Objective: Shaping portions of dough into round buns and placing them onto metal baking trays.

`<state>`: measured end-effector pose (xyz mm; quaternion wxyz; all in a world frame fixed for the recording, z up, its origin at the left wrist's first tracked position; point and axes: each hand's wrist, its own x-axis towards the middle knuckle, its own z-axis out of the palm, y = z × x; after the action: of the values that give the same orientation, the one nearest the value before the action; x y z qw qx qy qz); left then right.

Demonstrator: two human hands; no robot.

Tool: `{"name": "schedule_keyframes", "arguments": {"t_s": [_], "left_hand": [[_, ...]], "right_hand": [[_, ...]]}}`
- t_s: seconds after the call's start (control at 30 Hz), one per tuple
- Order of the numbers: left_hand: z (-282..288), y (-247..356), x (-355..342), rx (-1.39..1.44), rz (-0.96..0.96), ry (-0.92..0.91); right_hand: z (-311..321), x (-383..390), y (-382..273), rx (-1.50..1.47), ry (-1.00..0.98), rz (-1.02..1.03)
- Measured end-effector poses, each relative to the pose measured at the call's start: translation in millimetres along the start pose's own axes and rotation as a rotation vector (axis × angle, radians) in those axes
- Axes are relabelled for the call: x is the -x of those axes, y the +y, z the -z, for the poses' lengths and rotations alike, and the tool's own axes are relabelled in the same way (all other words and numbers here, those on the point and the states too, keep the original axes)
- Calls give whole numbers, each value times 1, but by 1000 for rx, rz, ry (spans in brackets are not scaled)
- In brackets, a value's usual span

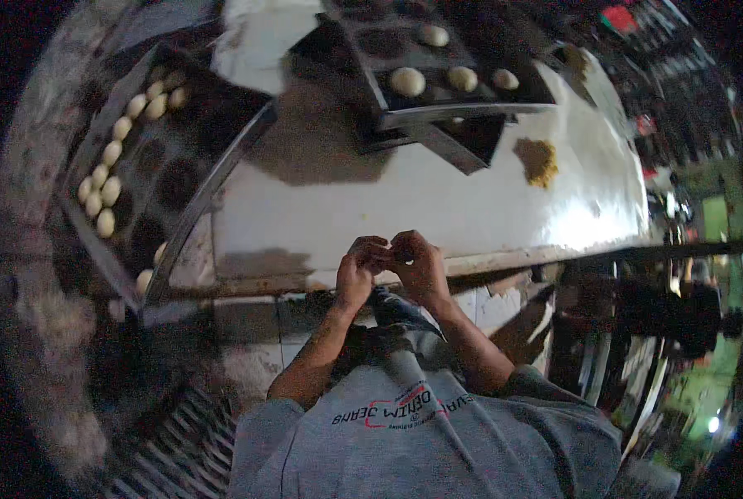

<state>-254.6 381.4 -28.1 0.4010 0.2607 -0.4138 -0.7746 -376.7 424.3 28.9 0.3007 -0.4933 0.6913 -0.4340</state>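
Note:
My left hand point(357, 273) and my right hand point(421, 268) meet above the front edge of a pale worktable point(321, 220). The fingers of both are curled and their tips come together. Whatever lies between them, if anything, is hidden by the fingers and the dim light. Beyond my hands, pale dough balls point(408, 81) of different sizes sit along the near side of a dark metal tray point(471, 110). More small dough balls point(111, 190) form an uneven line in a larger dark tray point(222, 170) to the left.
A small yellowish-brown crumbly heap point(539, 163) lies on the table at the right. Under the far tray, the corner of another dark tray point(469, 148) sticks out. The left tray overhangs the table's near left corner. A slatted grate point(180, 445) is low on the left.

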Motion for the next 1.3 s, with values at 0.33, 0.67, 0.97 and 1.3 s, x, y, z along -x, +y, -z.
{"name": "schedule_keyframes", "arguments": {"t_s": [0.33, 0.67, 0.97, 1.3], "left_hand": [[-87, -11, -22, -631, -50, -85], [-21, 50, -22, -574, 4, 286], [116, 222, 74, -895, -248, 823], [247, 303, 40, -1376, 237, 225]], "right_hand": [[33, 2, 76, -795, 226, -304], [37, -39, 106, 704, 28, 119], [33, -133, 224, 520, 235, 286], [56, -99, 174, -100, 465, 43]]}}
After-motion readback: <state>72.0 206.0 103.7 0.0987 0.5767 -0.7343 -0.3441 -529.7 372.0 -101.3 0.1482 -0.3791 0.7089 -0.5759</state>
